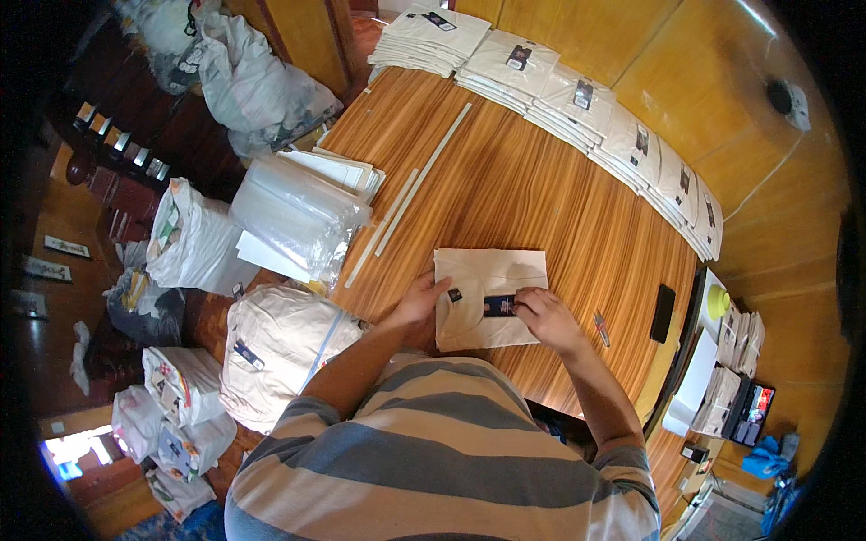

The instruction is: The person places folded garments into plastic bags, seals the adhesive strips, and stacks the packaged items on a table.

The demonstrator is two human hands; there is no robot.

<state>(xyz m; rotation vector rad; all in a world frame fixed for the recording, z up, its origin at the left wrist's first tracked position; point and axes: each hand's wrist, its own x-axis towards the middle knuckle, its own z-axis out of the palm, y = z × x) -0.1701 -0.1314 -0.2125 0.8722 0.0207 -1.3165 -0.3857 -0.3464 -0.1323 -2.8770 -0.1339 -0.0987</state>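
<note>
A folded cream garment (pixel 483 302) lies flat on the wooden table (pixel 505 189) just below the middle of the frame, directly in front of the person. The left hand (pixel 422 300) rests on the garment's left edge, fingers spread flat and pressing the cloth down, next to a small dark label (pixel 455 294). The right hand (pixel 544 316) sits at the garment's right side, its fingertips pinched on a dark blue hang tag (pixel 499 306) that lies on the cloth between the two hands. The hands are apart, one on each side of the tag.

Along the upper right of the frame, a long row of folded white garments (pixel 577 99) with dark tags runs in stacks along the far edge of the table. Two thin white strips (pixel 424 176) lie diagonally across the table above the cream garment. In the left centre, a bundle of clear plastic bags (pixel 298 212) sits at the table's edge, on a stack of flat white sheets (pixel 338 169). Below that, in the lower left, a large bundle of cream garments (pixel 275 347) rests beside the person's left arm, with more bagged bundles (pixel 180 419) further toward the lower left corner.

To the right of the right hand, a small pen-like object (pixel 602 328) lies on the table, and a black phone (pixel 662 313) lies near the right edge. A yellow roll (pixel 718 300) stands just beyond it at the right.
</note>
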